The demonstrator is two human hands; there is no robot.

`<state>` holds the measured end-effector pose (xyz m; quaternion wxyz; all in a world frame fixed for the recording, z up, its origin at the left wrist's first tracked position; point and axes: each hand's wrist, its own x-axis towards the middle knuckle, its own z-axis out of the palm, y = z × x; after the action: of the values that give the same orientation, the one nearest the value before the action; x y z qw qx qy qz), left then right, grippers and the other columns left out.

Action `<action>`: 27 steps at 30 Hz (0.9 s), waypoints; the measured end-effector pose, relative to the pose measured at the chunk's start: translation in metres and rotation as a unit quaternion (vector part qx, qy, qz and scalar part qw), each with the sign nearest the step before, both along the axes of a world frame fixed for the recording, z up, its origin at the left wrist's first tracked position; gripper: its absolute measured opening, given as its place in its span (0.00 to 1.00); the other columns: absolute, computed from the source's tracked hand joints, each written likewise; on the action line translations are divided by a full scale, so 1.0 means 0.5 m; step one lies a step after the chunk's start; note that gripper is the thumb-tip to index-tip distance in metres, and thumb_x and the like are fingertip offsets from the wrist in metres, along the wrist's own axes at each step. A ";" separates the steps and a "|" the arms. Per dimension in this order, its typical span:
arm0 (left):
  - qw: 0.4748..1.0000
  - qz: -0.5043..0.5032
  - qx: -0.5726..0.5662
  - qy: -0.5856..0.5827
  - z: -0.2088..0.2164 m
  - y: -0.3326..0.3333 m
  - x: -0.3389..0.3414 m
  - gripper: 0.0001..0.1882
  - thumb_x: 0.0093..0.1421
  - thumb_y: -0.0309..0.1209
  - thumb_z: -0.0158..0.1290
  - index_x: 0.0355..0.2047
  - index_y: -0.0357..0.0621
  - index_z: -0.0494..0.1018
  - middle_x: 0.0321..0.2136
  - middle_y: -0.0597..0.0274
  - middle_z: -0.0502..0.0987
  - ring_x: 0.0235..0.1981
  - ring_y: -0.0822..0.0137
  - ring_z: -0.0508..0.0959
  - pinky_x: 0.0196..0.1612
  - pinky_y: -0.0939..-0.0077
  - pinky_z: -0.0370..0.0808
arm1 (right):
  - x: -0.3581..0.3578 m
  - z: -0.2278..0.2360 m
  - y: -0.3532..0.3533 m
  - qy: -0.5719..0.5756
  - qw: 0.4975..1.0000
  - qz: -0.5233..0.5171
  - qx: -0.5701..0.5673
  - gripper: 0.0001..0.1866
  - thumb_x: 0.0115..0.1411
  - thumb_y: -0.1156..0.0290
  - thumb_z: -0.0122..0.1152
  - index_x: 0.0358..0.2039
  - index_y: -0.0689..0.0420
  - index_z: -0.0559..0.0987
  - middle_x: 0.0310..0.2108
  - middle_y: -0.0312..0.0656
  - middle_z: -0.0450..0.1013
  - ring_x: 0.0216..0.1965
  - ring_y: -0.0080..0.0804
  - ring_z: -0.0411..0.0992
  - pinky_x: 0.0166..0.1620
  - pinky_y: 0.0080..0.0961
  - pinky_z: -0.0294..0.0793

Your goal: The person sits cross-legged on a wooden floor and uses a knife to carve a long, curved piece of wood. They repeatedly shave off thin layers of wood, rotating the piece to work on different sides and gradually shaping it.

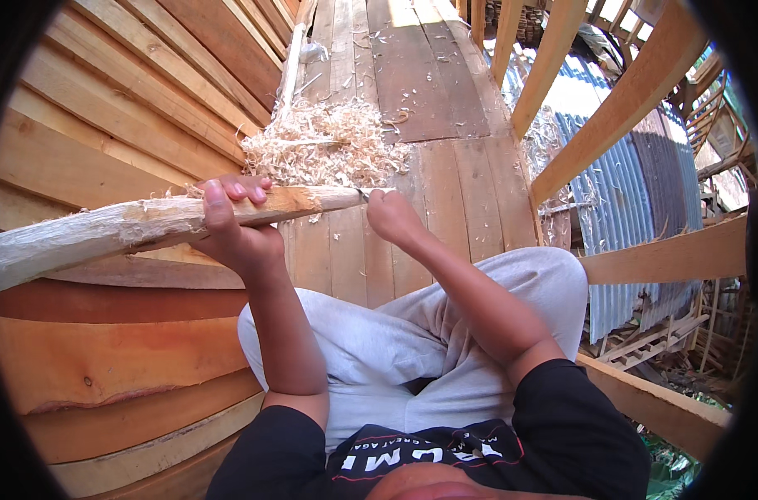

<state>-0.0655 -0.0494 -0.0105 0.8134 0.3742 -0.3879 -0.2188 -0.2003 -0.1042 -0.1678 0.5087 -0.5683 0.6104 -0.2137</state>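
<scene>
"How were both hands posed?"

"The left hand (247, 236), forearm extended, curled around one pale pole (150, 223) at eleven o'clock; the right hand (391, 217), slanting inward, was fisted around one dark, mostly hidden tool (363, 196) at the pole's twelve-o'clock tip."

"Farther off?"

"One shavings heap (325, 148) lay between eleven and twelve."

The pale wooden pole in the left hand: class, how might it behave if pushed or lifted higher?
The pole is probably stiff, being thick wood. It may feel heavier leftward, where it looks thicker. Its frayed, fibrous surface suggests roughness, not slipperiness.
</scene>
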 end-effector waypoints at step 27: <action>0.991 0.097 0.021 0.092 -0.002 -0.027 0.086 0.14 0.58 0.40 0.54 0.31 0.48 0.62 0.25 0.69 0.61 0.24 0.73 0.65 0.38 0.66 0.70 | 0.035 -0.074 -0.032 -0.001 1.000 0.020 0.012 0.30 0.62 0.58 0.34 0.38 0.75 0.77 0.42 0.71 0.71 0.48 0.64 0.70 0.55 0.47 0.66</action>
<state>-0.0225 -0.0629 -0.0113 0.8547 0.4055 -0.2690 -0.1807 -0.1829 -0.1201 -0.2050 0.5207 -0.5736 0.6010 -0.1967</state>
